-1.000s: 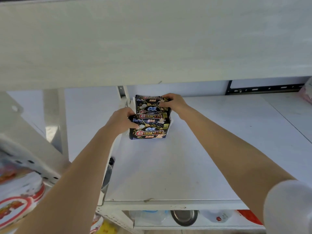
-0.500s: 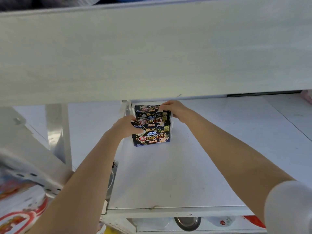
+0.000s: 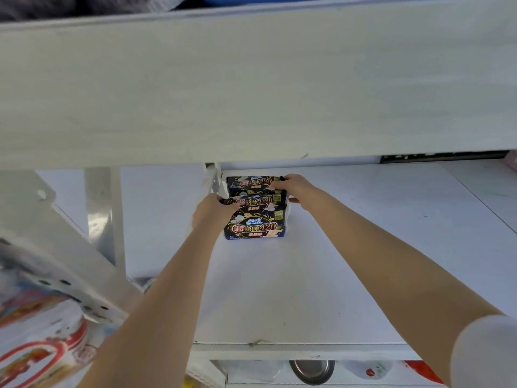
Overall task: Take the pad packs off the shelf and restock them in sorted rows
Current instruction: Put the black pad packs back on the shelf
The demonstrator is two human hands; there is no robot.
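Three black pad packs with red and gold print stand in a front-to-back row at the back left corner of the white shelf (image 3: 321,275). The front pack (image 3: 256,228) faces me. My left hand (image 3: 211,212) grips the left end of the middle pack (image 3: 257,201). My right hand (image 3: 293,187) holds the right end of the rear pack (image 3: 250,182), fingers curled over its top. The shelf board above (image 3: 251,93) hides the back wall.
A white upright post (image 3: 212,177) stands just left of the packs. Packaged goods with red print (image 3: 42,345) sit on the rack at lower left. A metal bowl (image 3: 312,369) and other items lie on the shelf below. A pink pack edge (image 3: 512,163) shows far right.
The view has tilted so the upper board covers more. The packs have been pushed back and straightened into a tighter row; my hands stayed on the middle and rear packs.
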